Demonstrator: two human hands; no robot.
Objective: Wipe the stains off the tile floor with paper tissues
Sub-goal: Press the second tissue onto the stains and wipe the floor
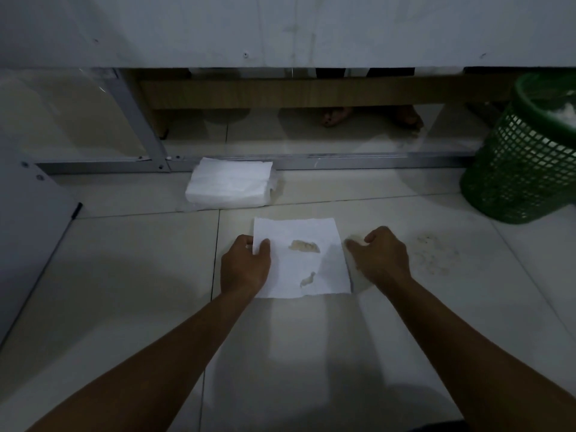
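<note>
A white paper tissue lies flat on the pale tile floor, with two brownish wet patches soaked through it. My left hand pinches its left edge between thumb and fingers. Just right of the tissue my right hand hovers with loosely curled fingers, holding nothing. A speckled brown stain marks the tile to the right of that hand. A stack of clean tissues sits farther back by the partition rail.
A green mesh waste basket holding crumpled paper stands at the right. A metal-framed clear partition runs across the back, with a wooden bench and a person's bare feet behind it. A grey panel stands at the left.
</note>
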